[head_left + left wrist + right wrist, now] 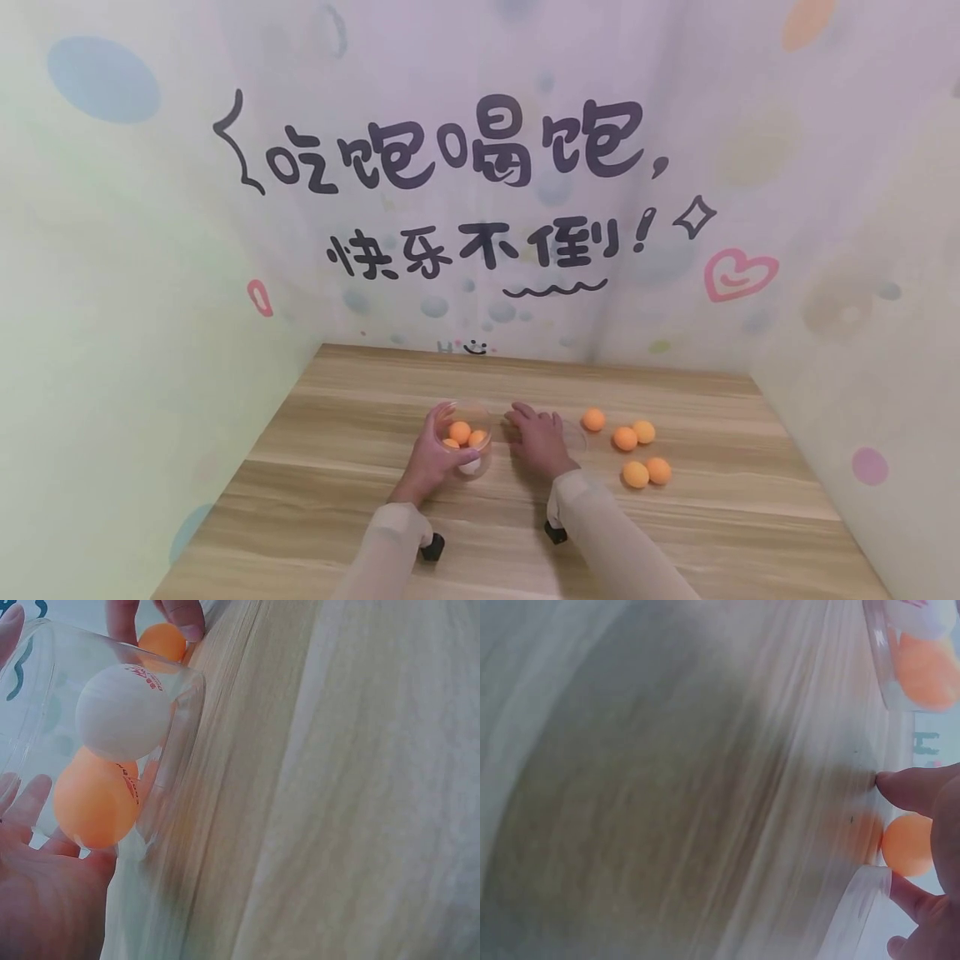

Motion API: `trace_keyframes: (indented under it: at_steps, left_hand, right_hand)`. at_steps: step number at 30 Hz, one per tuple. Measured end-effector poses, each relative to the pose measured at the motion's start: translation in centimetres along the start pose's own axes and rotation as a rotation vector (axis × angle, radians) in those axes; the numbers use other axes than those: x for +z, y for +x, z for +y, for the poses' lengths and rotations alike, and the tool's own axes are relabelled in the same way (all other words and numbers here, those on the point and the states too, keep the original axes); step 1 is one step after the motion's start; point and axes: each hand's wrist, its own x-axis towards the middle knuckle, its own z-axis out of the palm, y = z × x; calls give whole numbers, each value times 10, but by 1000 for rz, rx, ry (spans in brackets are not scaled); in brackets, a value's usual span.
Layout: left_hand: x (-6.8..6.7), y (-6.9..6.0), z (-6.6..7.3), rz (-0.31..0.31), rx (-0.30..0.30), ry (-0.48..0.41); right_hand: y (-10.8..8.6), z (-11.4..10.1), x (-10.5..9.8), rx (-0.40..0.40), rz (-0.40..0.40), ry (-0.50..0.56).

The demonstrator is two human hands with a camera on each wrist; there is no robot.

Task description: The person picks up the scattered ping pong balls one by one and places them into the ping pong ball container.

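Head view, quick: what's the L hand (433, 454) on?

– Clear cup (471, 412), thumb & fingers wrapped round its wall. Inside: 3 orange balls (460, 432) + 1 white ball (469, 467) low down.

– And R hand (542, 442)?

– Just R of the cup, apart from it, fingers down toward the wood table (337, 417). Can't tell from up here what they pinch; back of the hand's in the way. Rim of a clear round piece (584, 437) shows right beside it. Farther R: 5 loose balls (626, 439), all orange, i.e. 1 alone + 2 touching or near-touching pairs.

– Wrists?

– Pale sleeves (393, 546), w/ a small black unit (432, 547) at each.

– OK, left wrist view?

– L fingers spread along the cup's side, palm close by. White ball w/ red print sits against an orange one, seen thru the wall. Can't tell if the cup's base touches the table. Beyond it, R fingers are either side of a separate ball (161, 645), orange too.

– Right wrist view, same?

– Yep. R thumb one side, finger the other, pinching that ball down by the tabletop; how firmly, can't tell. Pale clear edge (859, 907) lies by the finger; cup's up in the corner, apart from the hand.
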Motion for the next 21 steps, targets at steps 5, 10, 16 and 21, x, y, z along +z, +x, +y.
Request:
trace_keyframes:
  at_steps: [5,10,16,21]
  left_hand:
    - [-1,-8,21,-21,-2,-3]
    - [-1,-8,20,-23,0,-16]
    - [-1,-8,20,-25,8,-36]
    - [-1,-7,20,-23,4,-33]
  right_hand:
    - [-2,-1,-2,-58,-6,-58]
    - [-1,1,1,-105,16,-70]
    - [-3,3,6,-102,74,-14]
    - [-5,5,10,-78,147,67]
